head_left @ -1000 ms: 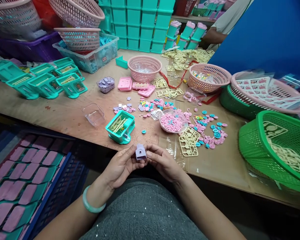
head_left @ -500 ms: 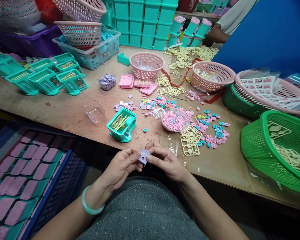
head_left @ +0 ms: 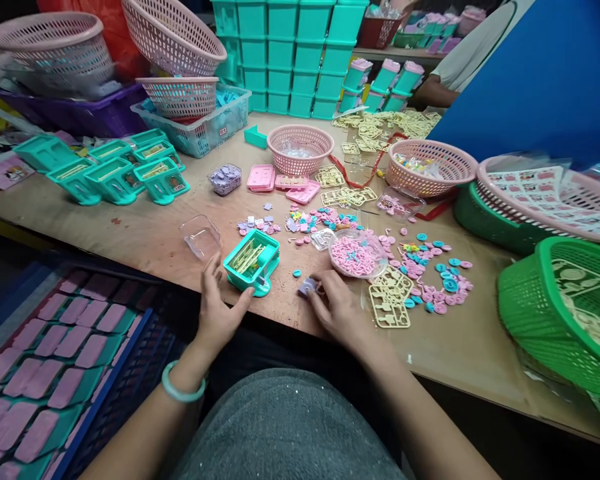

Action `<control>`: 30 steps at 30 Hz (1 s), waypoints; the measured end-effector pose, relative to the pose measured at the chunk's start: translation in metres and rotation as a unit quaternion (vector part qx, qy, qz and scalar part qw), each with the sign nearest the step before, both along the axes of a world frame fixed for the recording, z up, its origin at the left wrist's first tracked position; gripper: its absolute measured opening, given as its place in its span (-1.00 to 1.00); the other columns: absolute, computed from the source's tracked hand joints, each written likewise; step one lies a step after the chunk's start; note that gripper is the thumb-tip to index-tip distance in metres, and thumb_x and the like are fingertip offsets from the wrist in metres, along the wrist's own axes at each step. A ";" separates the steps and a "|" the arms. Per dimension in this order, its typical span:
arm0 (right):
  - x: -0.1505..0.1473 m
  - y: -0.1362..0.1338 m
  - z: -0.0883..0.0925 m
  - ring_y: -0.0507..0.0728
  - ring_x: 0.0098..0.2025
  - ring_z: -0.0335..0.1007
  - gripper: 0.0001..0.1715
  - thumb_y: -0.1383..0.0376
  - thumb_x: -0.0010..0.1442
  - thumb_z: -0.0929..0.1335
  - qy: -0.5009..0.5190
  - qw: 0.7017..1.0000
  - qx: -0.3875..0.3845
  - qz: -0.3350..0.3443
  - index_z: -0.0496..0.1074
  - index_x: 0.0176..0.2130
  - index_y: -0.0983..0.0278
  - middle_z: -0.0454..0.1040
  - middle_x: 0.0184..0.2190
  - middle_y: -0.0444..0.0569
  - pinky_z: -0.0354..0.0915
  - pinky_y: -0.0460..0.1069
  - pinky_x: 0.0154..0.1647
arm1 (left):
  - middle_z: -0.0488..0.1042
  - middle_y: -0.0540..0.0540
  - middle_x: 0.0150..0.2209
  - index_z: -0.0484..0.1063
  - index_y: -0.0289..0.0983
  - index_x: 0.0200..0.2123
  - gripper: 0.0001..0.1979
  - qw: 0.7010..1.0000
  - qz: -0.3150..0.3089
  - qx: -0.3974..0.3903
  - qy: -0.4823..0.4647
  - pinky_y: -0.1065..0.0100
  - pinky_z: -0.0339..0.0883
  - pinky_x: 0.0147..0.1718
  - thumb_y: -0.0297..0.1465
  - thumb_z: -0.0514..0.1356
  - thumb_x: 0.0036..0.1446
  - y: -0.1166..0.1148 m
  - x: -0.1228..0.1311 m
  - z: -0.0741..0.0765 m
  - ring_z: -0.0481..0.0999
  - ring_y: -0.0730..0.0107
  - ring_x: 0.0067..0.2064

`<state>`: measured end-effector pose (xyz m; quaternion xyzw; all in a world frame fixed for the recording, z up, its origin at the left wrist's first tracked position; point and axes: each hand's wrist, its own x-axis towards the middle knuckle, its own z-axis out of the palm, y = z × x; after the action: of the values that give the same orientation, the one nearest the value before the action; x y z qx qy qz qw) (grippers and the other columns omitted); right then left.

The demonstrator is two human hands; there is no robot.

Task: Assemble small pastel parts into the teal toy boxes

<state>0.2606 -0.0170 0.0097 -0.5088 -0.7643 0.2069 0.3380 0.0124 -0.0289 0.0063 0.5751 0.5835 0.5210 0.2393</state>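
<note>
My left hand [head_left: 219, 308] is at the table's front edge, fingers spread around the near left side of a teal plastic box [head_left: 245, 275]. Its thumb is at the box's front; whether it touches I cannot tell. Cream plastic sticks [head_left: 247, 255] lie in the box's open top. My right hand [head_left: 337, 308] pinches a small purple plastic piece [head_left: 307, 287] low over the tabletop, right of the box. Just beyond that piece lies a small blue button-like disc [head_left: 297, 273]. A clear round bowl [head_left: 384, 263] of small pink and blue pieces stands beyond my right hand.
A clear empty tray [head_left: 200, 235] lies left of the teal box. Loose pink and blue pieces [head_left: 443, 283] and a cream sprue frame [head_left: 390, 307] spread rightward. A green basket [head_left: 530, 293] stands at the right edge. Behind are pink baskets [head_left: 300, 163] and stacked teal boxes [head_left: 280, 67].
My hands have parted and moved forward over the table. The left has opened beside the teal box; the right has carried the purple piece down to the tabletop. The view has shifted slightly.
</note>
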 end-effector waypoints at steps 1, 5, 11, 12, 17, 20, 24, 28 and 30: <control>-0.007 -0.001 -0.002 0.26 -0.04 0.39 -0.75 0.26 0.38 0.27 -0.008 0.998 0.049 -0.025 0.39 0.02 0.25 0.44 -0.08 0.14 0.35 0.17 -0.03 | 0.15 -0.30 0.35 0.09 -0.19 0.31 -0.17 0.999 -0.028 -0.038 -0.009 0.07 0.12 0.30 -0.30 0.39 0.03 0.007 -0.003 -0.003 0.19 0.03 0.37; -0.041 -0.003 0.000 0.26 -0.05 0.40 -0.78 0.31 0.40 0.26 -0.022 0.991 0.127 -0.017 0.40 0.01 0.24 0.48 -0.10 0.15 0.33 0.16 -0.03 | 0.46 -0.23 0.10 0.27 -0.22 0.14 -0.27 0.990 -0.036 -0.133 -0.040 0.15 0.31 0.15 -0.26 0.44 -0.09 0.019 -0.005 -0.006 0.44 0.06 0.19; -0.075 0.013 0.001 0.16 -0.30 0.34 -0.76 0.32 0.40 0.24 -0.073 0.992 0.078 0.074 0.40 -0.32 0.24 0.45 -0.37 0.02 0.27 0.04 -0.27 | 0.54 -0.10 -0.18 0.31 -0.19 -0.05 -0.39 0.988 -0.010 -0.155 0.005 0.22 0.41 -0.09 -0.23 0.45 -0.16 0.013 -0.001 -0.001 0.56 0.10 -0.07; -0.077 0.014 -0.002 0.17 -0.31 0.32 -0.75 0.35 0.38 0.24 -0.084 0.990 0.087 0.072 0.39 -0.35 0.24 0.44 -0.38 0.03 0.26 0.04 -0.27 | 0.54 -0.10 -0.19 0.30 -0.18 -0.05 -0.39 0.987 -0.001 -0.157 0.034 0.19 0.41 -0.10 -0.22 0.45 -0.17 0.013 0.000 -0.001 0.57 0.07 -0.09; -0.076 0.017 -0.017 0.19 -0.32 0.28 -0.73 0.42 0.35 0.21 -0.082 0.989 0.119 -0.007 0.37 -0.37 0.24 0.41 -0.40 0.03 0.21 0.06 -0.29 | 0.54 -0.20 -0.07 0.26 -0.14 0.03 -0.31 0.986 0.018 -0.119 0.113 0.09 0.40 -0.03 -0.21 0.45 -0.17 0.015 0.009 -0.002 0.55 -0.08 0.02; -0.071 0.020 -0.020 0.17 -0.32 0.31 -0.76 0.38 0.38 0.22 -0.031 0.995 0.093 0.022 0.39 -0.32 0.23 0.42 -0.40 0.00 0.25 0.03 -0.28 | 0.52 -0.21 0.00 0.25 -0.15 0.07 -0.29 0.989 0.011 -0.099 0.111 0.09 0.38 0.00 -0.20 0.45 -0.13 0.019 0.009 -0.004 0.53 -0.07 0.07; -0.069 0.018 -0.018 0.17 -0.25 0.38 -0.82 0.37 0.38 0.24 0.012 0.995 0.072 0.068 0.40 -0.23 0.24 0.46 -0.32 0.02 0.30 0.03 -0.21 | 0.52 -0.18 -0.03 0.23 -0.16 0.08 -0.31 0.990 -0.026 -0.086 0.108 0.15 0.39 -0.01 -0.19 0.43 -0.08 0.023 0.006 -0.003 0.54 0.02 0.04; -0.076 0.014 -0.020 0.18 -0.30 0.35 -0.74 0.40 0.36 0.22 -0.025 0.996 0.087 0.017 0.38 -0.35 0.24 0.44 -0.39 0.01 0.26 0.05 -0.24 | 0.54 -0.14 -0.11 0.27 -0.15 0.01 -0.35 0.990 -0.003 -0.086 0.115 0.18 0.39 -0.05 -0.21 0.44 -0.13 0.024 0.008 -0.002 0.55 0.03 -0.02; -0.077 0.013 -0.022 0.18 -0.31 0.34 -0.71 0.40 0.36 0.21 -0.038 0.995 0.096 0.004 0.37 -0.38 0.24 0.43 -0.40 0.02 0.25 0.05 -0.26 | 0.53 -0.12 -0.14 0.28 -0.16 -0.02 -0.37 0.991 0.009 -0.079 0.110 0.19 0.38 -0.07 -0.22 0.45 -0.16 0.024 0.010 -0.002 0.55 0.04 -0.05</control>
<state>0.1840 -0.0039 -0.0122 -0.4783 -0.7948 0.1144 0.3556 0.0224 -0.0046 0.0044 0.6025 0.6512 0.4089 0.2136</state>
